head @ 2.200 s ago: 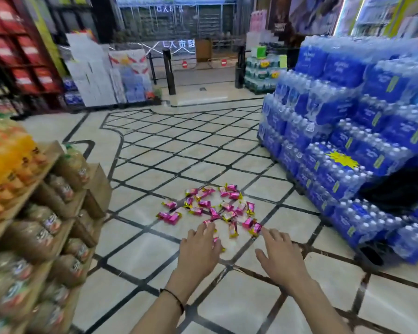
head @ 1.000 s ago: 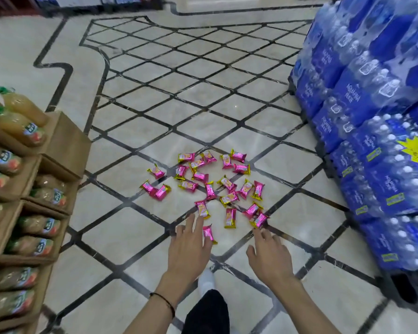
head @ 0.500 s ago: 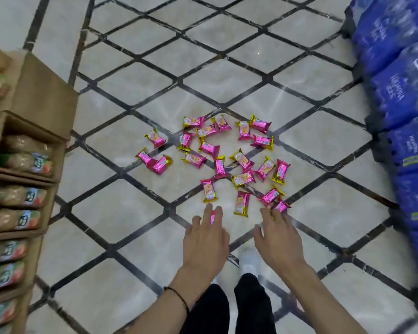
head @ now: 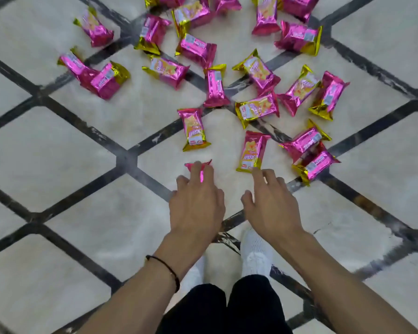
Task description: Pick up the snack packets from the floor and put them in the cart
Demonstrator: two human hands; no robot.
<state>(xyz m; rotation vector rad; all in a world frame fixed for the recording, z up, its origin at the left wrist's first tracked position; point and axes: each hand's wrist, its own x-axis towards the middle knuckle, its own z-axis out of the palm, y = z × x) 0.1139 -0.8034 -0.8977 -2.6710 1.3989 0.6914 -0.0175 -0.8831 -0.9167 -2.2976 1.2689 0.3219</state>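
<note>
1. Floor (head: 58, 153) of pale tile with dark lines carries everything I am after. No cart is in view.
2. The snack packets (head: 256, 109) lie scattered ahead of both my hands, and most of them sit forward and to my right.
3. My left hand (head: 196, 208) reaches forward, palm down. Its fingers are laid over the closest packet, loosely bent and not closed around it as far as I can tell.
4. My right hand (head: 270, 208) hangs beside it with the fingers spread and relaxed, holding nothing.
5. The upright packet (head: 252, 151) lies straight ahead of my right hand. Its long axis points away from me, and its gold near end is just at my index fingertip. I judge that a short push forward and a pinch across its narrow width would take it.
6. The covered packet (head: 206, 163) lies crosswise under my left fingers, with only its far pink edge showing. The left hand is the nearer one, so curling those fingers in should gather it.
</note>
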